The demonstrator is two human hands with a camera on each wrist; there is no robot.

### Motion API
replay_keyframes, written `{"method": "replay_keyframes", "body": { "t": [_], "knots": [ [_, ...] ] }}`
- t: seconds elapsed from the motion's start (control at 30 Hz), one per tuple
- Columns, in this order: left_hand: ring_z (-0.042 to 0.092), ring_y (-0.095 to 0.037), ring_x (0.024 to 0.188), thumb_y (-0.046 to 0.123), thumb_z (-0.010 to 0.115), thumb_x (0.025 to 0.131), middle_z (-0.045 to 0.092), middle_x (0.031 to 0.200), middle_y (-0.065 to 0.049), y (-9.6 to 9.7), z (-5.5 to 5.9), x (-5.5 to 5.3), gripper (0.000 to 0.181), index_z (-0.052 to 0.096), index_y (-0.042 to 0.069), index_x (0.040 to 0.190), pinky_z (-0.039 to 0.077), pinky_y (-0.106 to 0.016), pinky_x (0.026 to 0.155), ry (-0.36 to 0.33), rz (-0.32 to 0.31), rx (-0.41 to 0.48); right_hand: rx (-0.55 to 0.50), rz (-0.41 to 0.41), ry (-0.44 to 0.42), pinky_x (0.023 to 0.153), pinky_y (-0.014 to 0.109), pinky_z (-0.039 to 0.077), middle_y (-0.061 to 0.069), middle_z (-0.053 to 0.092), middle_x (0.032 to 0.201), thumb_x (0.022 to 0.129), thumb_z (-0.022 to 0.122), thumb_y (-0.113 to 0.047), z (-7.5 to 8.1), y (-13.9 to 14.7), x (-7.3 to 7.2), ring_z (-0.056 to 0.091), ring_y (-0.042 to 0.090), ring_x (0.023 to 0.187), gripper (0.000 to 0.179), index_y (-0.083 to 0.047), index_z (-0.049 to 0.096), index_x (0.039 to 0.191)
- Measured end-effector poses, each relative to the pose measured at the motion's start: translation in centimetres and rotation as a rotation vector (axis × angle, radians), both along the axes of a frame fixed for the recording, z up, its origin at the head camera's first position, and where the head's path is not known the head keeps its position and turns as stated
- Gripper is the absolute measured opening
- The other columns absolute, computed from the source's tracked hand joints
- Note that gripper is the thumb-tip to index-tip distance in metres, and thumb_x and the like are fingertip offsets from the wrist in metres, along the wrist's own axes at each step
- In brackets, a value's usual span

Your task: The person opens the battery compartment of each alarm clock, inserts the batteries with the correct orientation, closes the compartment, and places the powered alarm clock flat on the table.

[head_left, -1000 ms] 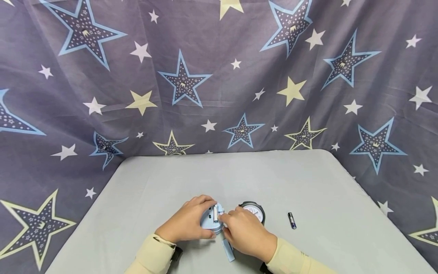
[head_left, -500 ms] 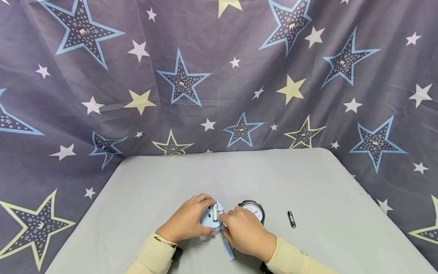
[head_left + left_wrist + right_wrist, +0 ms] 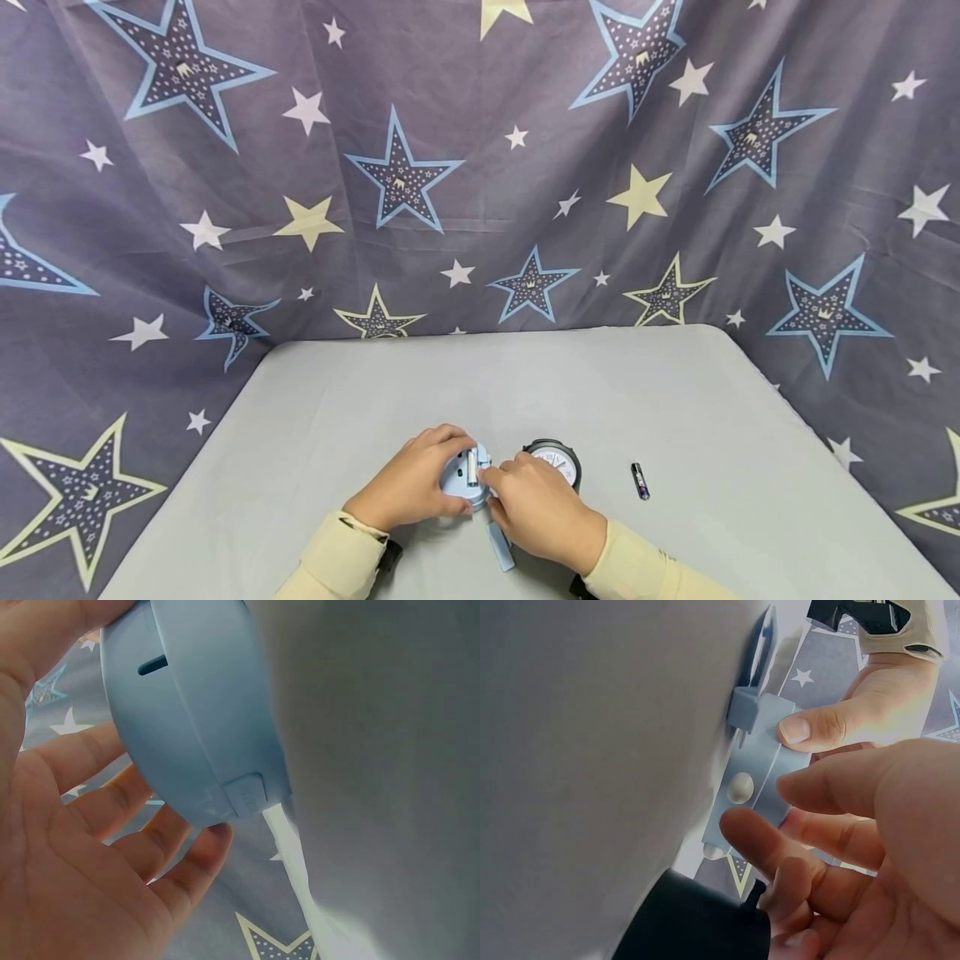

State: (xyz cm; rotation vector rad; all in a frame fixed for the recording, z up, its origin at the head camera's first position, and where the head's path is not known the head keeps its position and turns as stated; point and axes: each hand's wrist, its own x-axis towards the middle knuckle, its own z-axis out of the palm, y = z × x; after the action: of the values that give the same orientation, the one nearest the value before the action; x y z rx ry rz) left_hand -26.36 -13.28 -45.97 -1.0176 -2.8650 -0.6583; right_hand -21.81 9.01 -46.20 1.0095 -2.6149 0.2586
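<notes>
Steady Touch at Close Quarters

A left hand (image 3: 412,483) grips a blue casing (image 3: 453,484) at the bench (image 3: 375,400); a right hand (image 3: 542,514) reaches its white battery (image 3: 472,467), pinch or press unclear. Firm bracing, gentle pressure should serve best. Nearby: a blue strip (image 3: 500,547), black-rimmed clock (image 3: 557,460) and loose battery (image 3: 640,482), its print illegible.

Pale yellow sleeves (image 3: 337,557) down to both wrists, with angular black gear (image 3: 387,557) beside each cuff.
</notes>
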Motion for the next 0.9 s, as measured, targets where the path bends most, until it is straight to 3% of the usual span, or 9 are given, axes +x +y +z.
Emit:
{"method": "replay_keyframes", "body": {
  "t": [0.9],
  "knots": [
    [0.056,-0.023,0.128,0.043,0.091,0.070,0.060,0.140,0.000,-0.07,0.06,-0.11,0.080,0.064,0.012,0.139,0.045,-0.049,0.108,0.025,-0.009,-0.013,0.003,-0.001,0.008,0.066,0.031,0.050,-0.003,0.074,0.084,0.089,0.076,-0.020,-0.01,-0.04,0.02,0.059,0.012,0.071,0.025,-0.013,0.075,0.113]
  ]
}}
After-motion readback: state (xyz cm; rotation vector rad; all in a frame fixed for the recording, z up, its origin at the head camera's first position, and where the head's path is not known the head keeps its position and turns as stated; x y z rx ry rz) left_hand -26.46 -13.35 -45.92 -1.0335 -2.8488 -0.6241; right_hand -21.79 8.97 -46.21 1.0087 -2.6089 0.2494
